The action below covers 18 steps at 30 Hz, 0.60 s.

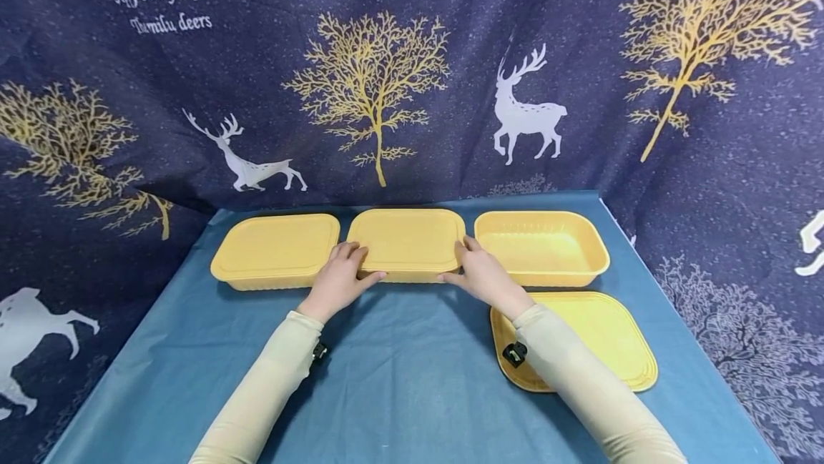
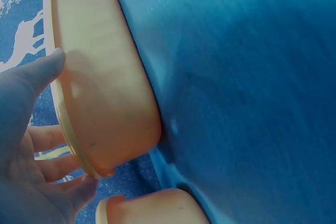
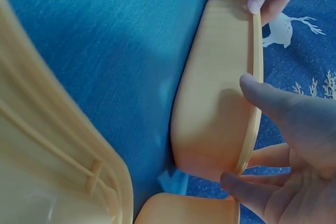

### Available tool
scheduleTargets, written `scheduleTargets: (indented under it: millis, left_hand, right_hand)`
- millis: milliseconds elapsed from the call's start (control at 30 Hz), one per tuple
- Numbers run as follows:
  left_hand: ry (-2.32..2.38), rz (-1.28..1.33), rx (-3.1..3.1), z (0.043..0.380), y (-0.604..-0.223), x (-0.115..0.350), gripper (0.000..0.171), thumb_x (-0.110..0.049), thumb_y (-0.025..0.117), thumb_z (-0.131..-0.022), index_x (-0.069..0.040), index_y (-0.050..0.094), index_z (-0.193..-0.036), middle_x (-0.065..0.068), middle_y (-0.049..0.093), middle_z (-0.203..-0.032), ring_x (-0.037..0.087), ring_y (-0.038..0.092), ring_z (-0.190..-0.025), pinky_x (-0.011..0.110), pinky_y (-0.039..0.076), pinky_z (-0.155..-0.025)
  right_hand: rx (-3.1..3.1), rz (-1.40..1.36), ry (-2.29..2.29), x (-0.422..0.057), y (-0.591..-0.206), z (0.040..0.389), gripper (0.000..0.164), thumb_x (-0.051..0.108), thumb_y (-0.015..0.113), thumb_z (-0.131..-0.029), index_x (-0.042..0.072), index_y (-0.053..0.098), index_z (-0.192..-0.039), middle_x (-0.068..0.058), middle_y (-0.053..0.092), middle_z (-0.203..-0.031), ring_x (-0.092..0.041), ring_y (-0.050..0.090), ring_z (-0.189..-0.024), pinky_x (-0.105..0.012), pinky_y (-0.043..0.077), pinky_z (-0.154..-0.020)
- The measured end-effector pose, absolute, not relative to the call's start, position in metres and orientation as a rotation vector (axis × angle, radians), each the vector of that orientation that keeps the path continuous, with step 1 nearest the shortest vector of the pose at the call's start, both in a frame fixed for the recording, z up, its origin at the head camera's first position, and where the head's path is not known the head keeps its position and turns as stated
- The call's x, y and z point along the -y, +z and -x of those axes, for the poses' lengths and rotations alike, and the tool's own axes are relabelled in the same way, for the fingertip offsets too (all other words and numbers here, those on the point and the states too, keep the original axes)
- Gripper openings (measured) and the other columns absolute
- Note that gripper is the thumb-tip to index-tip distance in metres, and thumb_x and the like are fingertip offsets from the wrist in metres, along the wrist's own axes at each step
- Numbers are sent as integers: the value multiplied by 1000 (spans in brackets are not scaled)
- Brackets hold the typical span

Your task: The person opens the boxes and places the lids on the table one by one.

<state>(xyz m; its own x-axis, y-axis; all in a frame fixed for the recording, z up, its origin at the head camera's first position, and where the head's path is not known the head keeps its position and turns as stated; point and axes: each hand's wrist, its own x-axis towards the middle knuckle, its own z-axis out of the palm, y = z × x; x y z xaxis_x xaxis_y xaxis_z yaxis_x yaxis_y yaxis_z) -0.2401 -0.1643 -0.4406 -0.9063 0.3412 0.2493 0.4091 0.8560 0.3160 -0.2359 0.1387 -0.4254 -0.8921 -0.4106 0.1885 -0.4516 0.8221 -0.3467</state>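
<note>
A yellow rectangular plastic food container (image 1: 402, 276) with its lid (image 1: 408, 235) on stands in the middle of a row. My left hand (image 1: 341, 274) grips its front left corner, thumb along the front rim and fingers around the side. At the opposite front corner, my right hand (image 1: 483, 271) holds it the same way. Both wrist views show the thumbs at the lid's rim, over the container's front wall (image 2: 105, 77), with the other fingers bent around the corner. In the right wrist view the same wall (image 3: 215, 87) rests on the cloth.
To the left stands another lidded yellow container (image 1: 277, 249). An uncovered container (image 1: 541, 249) stands to the right. A loose yellow lid (image 1: 605, 335) lies in front of it, partly under my right forearm. Blue cloth (image 1: 386, 392) covers the table; a patterned curtain (image 1: 438, 149) hangs behind.
</note>
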Motion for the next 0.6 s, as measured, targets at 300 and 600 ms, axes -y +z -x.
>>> scheduleTargets:
  millis: [300,600]
  left_hand:
    - [-649,587,2867,242,-444,169,74,-53,65,-95,2,53,-144,24,44,-148,39,34,-142,54,36,-112]
    - [-713,607,2862,243,-444,174,70,-48,67,-96,-2,51,-146,21,43,-150,38,32,-143,55,33,-114]
  right_hand:
    - [2904,-669,590,-139,-426,237,76,40,75,-92,-14,50,-139,-41,41,-144,-50,60,-114,-53,51,-95]
    - [2880,-683,576,-143,-426,239,77,41,76,-91,-12,51,-140,-39,42,-145,-49,62,-111,-54,52,-93]
